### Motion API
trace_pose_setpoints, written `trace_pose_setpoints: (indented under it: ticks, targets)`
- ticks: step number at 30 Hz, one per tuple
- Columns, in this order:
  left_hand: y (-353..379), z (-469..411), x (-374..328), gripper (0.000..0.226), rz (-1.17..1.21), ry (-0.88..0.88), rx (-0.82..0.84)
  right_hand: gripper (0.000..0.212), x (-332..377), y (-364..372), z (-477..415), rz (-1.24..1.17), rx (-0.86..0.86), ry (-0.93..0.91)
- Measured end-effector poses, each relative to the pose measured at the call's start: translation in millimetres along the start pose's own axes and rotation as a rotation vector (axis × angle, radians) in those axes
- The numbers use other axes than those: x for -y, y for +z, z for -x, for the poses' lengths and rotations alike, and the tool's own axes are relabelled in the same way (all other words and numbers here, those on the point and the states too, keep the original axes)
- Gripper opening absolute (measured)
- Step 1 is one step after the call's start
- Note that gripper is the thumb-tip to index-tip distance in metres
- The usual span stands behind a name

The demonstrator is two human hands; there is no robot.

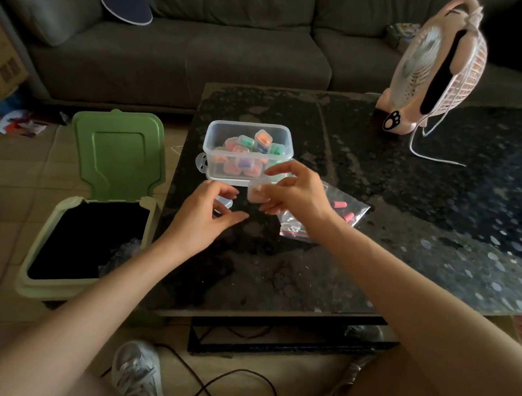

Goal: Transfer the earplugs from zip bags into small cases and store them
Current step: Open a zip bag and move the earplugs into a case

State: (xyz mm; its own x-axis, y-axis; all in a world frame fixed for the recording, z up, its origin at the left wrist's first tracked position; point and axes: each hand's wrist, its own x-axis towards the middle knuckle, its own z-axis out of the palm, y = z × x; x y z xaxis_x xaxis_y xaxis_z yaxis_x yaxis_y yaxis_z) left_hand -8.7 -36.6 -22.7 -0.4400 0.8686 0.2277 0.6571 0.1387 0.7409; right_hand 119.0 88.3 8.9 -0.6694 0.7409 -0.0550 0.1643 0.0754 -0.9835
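We pinch the small clear plastic case (255,193) in our right hand (299,195).
Our left hand (202,215) hovers just beside it, fingers loosely curled, gripping nothing.

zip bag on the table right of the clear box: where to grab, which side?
Best guess: pinch the zip bag at its far-right corner, coming from the right. It lies flat on the table, so only an edge offers purchase; the earplugs sit mid-bag, and the right hand, holding a small case, covers its left part.
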Motion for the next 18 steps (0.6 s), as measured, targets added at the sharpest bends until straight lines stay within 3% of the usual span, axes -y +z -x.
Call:
trace_pose_setpoints:
  ticks: [4, 7, 9, 12, 15, 18]
  targets:
    - [9, -6, -14, 0.022, -0.047, 0.015, 0.012, 0.028, 8, -7, -16, -0.111, -0.118, 0.036]
    - [24, -10, -23, 0.018, 0.002, 0.060, 0.127, 0.035, 12, -10, -31, -0.295, -0.153, 0.029]
    - [35, -10, -26, 0.022, -0.026, 0.104, 0.222, 0.042, 12, -11, -40, -0.301, -0.151, 0.014]
    - [49, -9, -23, 0.041, -0.264, 0.186, 0.329, 0.044, 12, -16, -44, -0.250, -0.150, 0.024]
    - [58, -9, -15, 0.053, -0.419, 0.246, 0.289, 0.032, 9, -24, -41, -0.173, -0.143, 0.030]
    - [61, -15, -12, 0.052, -0.407, 0.245, 0.183, 0.020, 6, -33, -36, -0.099, -0.125, 0.036]
